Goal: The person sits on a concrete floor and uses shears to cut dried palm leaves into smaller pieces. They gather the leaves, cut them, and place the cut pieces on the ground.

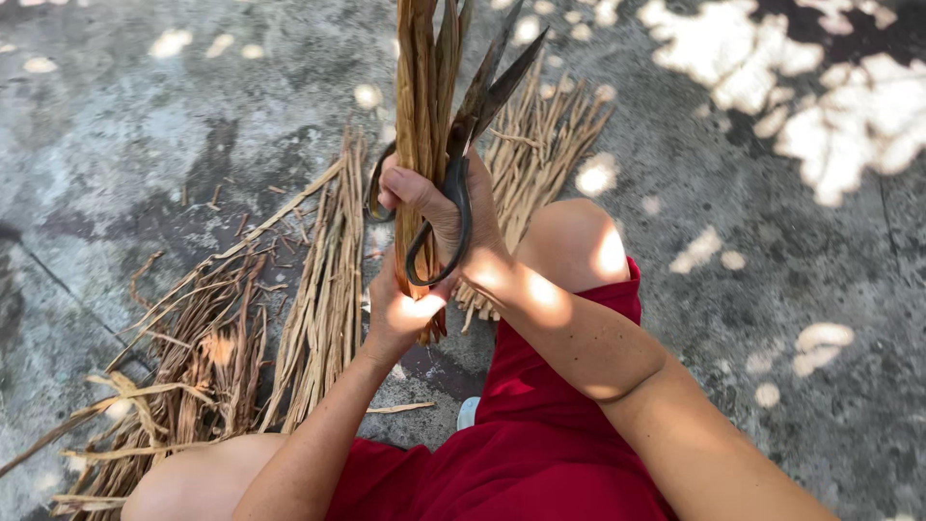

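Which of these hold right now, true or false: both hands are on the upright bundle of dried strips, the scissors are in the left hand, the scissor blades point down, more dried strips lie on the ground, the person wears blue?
1. Both hands grip the upright bundle of dried strips. True: the left hand grips low, the right hand above it.
2. The scissors are in the left hand. False: the right hand holds them against the bundle.
3. The scissor blades point down. False: they point up, slightly parted.
4. More dried strips lie on the concrete ground. True: piles lie there.
5. The person wears blue. False: the garment is red.
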Demonstrator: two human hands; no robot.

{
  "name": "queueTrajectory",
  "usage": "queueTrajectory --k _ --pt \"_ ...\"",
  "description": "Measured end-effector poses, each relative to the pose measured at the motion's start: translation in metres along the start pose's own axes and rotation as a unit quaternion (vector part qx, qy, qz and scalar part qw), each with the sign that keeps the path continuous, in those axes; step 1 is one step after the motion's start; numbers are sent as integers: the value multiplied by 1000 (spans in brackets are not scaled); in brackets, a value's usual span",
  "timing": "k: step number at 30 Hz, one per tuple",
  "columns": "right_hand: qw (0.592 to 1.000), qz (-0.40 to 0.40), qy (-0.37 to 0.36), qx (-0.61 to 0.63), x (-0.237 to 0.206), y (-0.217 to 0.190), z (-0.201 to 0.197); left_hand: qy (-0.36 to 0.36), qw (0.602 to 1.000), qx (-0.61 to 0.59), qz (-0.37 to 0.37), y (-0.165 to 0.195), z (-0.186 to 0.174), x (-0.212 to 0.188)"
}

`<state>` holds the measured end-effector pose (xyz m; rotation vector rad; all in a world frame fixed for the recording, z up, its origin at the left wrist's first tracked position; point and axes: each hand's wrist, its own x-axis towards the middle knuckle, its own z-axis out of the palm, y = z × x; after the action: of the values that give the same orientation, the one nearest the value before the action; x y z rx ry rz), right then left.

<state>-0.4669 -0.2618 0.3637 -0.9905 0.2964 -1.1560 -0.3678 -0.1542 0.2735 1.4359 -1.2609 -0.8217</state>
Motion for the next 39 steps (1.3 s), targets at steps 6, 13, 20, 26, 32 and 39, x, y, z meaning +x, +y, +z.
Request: queueTrajectory --k 6,13,20,26,32,39 --pt "987 -66 93 114 18 -14 -102 4 997 3 75 -10 34 58" --pt "951 -260 131 -99 20 -92 -241 52 996 -38 59 -58 72 175" --pt "947 -206 227 -96 41 -95 -232 -1 981 192 -25 -184 165 191" --pt "961 -122 241 -60 90 -82 -218 -175 850 486 -104 -257 204 140" --pt "969 -58 242 -7 104 -74 -213 -182 881 411 -143 -260 200 148" --pt "978 3 208 30 103 -64 -214 -62 950 289 -98 -245 165 132"
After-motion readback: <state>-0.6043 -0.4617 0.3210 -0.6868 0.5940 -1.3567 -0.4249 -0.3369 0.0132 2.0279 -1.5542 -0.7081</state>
